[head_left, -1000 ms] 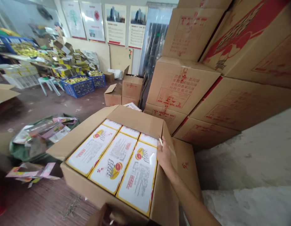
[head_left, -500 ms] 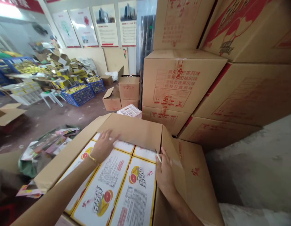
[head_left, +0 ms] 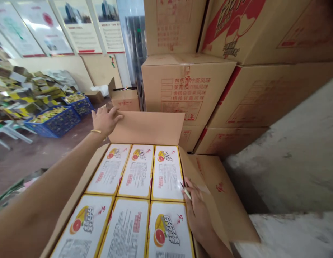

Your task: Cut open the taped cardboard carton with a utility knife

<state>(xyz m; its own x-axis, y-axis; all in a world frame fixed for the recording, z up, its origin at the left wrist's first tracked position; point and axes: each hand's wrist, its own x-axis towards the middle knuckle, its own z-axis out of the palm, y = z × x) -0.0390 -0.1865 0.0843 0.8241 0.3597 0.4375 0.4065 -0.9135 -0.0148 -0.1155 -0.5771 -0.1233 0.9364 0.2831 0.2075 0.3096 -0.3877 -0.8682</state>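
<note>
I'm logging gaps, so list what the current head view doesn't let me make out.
Head view:
- Near ends of the front white boxes: cut off by the picture's bottom edge.
- Anything beneath the boxes: hidden by them.
- The boxes' fine print: too small and blurred.
- Whether the pale tool in the right hand is pen or blade: too small.

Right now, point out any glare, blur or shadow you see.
Head view: pale sheen on the wall posters; head view: fine print smeared on the white boxes; head view: deep shadow between the low carton and the rough wall.
</note>
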